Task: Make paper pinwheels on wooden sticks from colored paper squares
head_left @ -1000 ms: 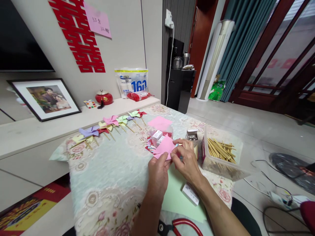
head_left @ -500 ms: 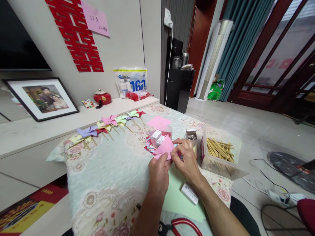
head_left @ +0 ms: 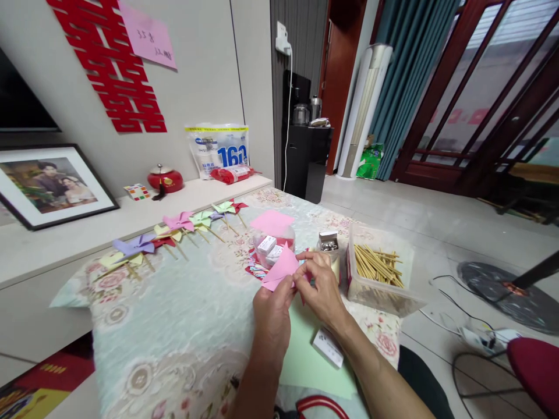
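Note:
Both my hands hold one piece of pink paper [head_left: 282, 269], cut and partly folded with a point standing up. My left hand [head_left: 271, 311] pinches its lower edge. My right hand [head_left: 321, 285] has thumb and fingertips closed on its right side. Beneath my hands lies a light green sheet [head_left: 301, 355] with a small white box [head_left: 328, 348] on it. Just beyond the pink paper is a clear round tub [head_left: 286, 234] holding small white boxes, with coloured paper pieces [head_left: 255, 269] beside it. Red-handled pliers or cutters [head_left: 323, 401] show at the bottom edge, partly cut off.
A clear plastic bin of thin wooden sticks [head_left: 379, 266] stands on the right, near an open little box of metal pieces [head_left: 328, 242]. Paper pinwheels [head_left: 179, 221] line the table's far left edge. Pink sheets [head_left: 272, 222] lie beyond the tub.
The view has turned slightly right, so everything sits further left in it. Both hands still grip the pink paper, its right-hand fold shifted slightly in my fingers.

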Demonstrator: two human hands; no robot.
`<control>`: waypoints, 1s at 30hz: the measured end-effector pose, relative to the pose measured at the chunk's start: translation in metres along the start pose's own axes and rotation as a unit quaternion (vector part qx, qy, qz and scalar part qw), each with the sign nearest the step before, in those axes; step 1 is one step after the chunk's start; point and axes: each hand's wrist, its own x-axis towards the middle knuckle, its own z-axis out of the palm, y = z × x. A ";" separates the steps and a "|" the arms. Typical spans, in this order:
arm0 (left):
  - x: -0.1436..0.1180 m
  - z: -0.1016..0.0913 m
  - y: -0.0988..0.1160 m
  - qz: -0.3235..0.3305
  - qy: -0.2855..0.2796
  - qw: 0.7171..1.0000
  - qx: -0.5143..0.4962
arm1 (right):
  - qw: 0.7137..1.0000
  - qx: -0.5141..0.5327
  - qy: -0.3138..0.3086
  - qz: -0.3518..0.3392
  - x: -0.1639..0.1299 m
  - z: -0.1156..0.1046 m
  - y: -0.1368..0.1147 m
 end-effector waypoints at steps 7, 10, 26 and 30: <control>0.001 -0.001 0.000 -0.002 0.010 1.000 0.013 | 1.000 0.004 0.001 0.016 0.000 0.001 -0.001; 0.001 -0.003 0.000 0.000 0.013 1.000 0.017 | 1.000 0.005 0.004 0.017 0.000 0.001 -0.001; -0.002 -0.001 0.007 -0.027 -0.012 0.999 0.022 | 1.000 0.018 0.006 0.009 0.000 0.000 -0.002; -0.001 -0.003 0.005 -0.022 -0.022 0.999 0.030 | 1.000 0.017 0.004 0.010 -0.001 -0.001 -0.002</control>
